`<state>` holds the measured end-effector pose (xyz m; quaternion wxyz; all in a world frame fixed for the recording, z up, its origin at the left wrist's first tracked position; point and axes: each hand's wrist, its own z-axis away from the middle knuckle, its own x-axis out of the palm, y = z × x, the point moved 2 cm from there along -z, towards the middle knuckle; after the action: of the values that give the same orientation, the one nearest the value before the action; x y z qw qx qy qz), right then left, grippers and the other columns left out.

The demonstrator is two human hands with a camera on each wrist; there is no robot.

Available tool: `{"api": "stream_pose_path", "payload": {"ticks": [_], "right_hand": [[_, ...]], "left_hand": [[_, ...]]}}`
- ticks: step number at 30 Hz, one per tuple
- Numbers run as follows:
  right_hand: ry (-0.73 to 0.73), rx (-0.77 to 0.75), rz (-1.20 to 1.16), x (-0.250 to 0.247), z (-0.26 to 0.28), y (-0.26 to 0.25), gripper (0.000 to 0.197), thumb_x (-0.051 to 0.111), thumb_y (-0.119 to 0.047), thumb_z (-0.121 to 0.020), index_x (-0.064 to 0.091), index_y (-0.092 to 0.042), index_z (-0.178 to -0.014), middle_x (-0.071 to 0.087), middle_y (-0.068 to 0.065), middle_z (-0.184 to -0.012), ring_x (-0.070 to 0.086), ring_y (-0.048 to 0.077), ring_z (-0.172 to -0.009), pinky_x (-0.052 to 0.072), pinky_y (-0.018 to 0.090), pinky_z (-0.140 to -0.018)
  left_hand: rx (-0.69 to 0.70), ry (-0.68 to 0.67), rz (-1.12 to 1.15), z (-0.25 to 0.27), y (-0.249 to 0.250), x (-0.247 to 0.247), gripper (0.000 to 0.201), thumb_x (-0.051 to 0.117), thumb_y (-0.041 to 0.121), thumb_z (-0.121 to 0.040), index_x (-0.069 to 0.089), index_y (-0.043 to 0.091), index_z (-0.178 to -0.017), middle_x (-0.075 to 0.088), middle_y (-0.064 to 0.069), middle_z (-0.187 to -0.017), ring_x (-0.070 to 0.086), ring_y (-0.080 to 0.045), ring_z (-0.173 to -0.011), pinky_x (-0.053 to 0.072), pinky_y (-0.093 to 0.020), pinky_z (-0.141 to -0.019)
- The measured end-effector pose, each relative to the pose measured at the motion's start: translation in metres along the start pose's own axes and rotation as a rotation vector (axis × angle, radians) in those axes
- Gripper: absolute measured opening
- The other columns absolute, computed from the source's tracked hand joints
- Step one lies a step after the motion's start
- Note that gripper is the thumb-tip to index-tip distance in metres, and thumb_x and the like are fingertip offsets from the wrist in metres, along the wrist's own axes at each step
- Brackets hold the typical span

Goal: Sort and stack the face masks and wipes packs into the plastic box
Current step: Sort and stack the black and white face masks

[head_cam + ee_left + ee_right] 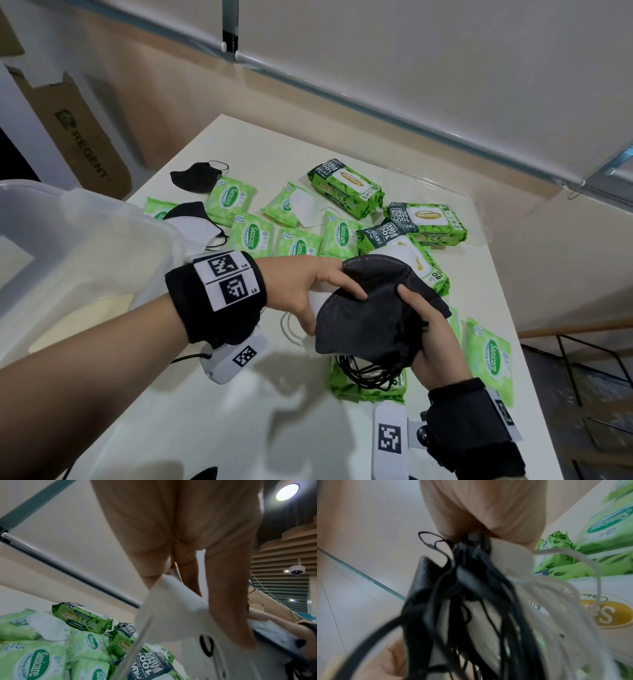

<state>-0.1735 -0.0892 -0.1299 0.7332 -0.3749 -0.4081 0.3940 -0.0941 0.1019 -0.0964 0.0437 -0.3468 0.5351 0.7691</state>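
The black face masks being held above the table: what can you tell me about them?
The bundle of black fabric face masks is folded, dark and slightly creased, held in the air over the white table. The left hand pinches its upper edge; the right hand grips its lower end, where thin black ear loops dangle. White masks lie against its underside.

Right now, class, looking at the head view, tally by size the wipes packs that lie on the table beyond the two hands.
Small 15-count Sanicare packs: 6
Large 80-count Sanicare packs: 3
Total: 9
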Motion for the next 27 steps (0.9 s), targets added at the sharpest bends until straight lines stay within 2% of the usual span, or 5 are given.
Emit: {"api": "stream_pose_path", "payload": {"ticks": [8,12,17,22,27], "right_hand": [[0.037,-0.111,0.033,-0.002,0.002,0.0,0.026,0.053,-0.012,-0.092,0.067,-0.005,-0.114,0.07,0.014,-0.113,0.066,0.026,-0.107,0.053,0.036,-0.09],[0.095,-0.115,0.058,-0.008,-0.002,0.002,0.027,0.057,-0.012,-0.091,0.066,-0.005,-0.115,0.07,0.014,-0.113,0.066,0.027,-0.107,0.051,0.038,-0.089],[0.157,-0.183,0.08,-0.015,-0.005,0.005,0.025,0.057,-0.011,-0.091,0.067,-0.006,-0.113,0.07,0.013,-0.112,0.066,0.025,-0.106,0.056,0.031,-0.081],[0.229,-0.192,0.151,-0.024,-0.005,0.002,0.021,0.063,-0.012,-0.088,0.07,-0.01,-0.108,0.073,0.008,-0.105,0.069,0.019,-0.097,0.055,0.028,-0.074],[0.195,-0.146,0.24,-0.027,-0.005,0.001,0.027,0.069,-0.015,-0.084,0.067,-0.009,-0.11,0.073,0.01,-0.102,0.071,0.021,-0.093,0.054,0.026,-0.067]], "left_hand": [[0.013,0.183,0.163,-0.004,0.001,-0.001,0.008,0.079,0.022,-0.073,0.075,0.029,-0.073,0.063,0.01,-0.078,0.06,-0.005,-0.081,0.045,-0.022,-0.08],[-0.022,0.261,0.169,-0.004,0.0,-0.004,0.01,0.07,0.026,-0.083,0.066,0.024,-0.074,0.059,0.017,-0.061,0.049,0.005,-0.055,0.037,-0.009,-0.059],[-0.02,0.433,0.229,-0.004,-0.003,-0.012,0.023,0.065,0.04,-0.084,0.057,0.023,-0.071,0.054,0.018,-0.06,0.046,0.004,-0.057,0.036,-0.012,-0.059],[-0.025,0.602,0.285,0.0,-0.002,-0.023,0.022,0.068,0.033,-0.082,0.06,0.019,-0.068,0.054,0.017,-0.059,0.047,0.005,-0.057,0.035,-0.009,-0.062],[-0.1,0.419,0.386,0.008,0.004,-0.027,0.03,0.074,0.042,-0.064,0.069,0.013,-0.068,0.06,0.006,-0.064,0.052,-0.006,-0.062,0.04,-0.015,-0.066]]}}
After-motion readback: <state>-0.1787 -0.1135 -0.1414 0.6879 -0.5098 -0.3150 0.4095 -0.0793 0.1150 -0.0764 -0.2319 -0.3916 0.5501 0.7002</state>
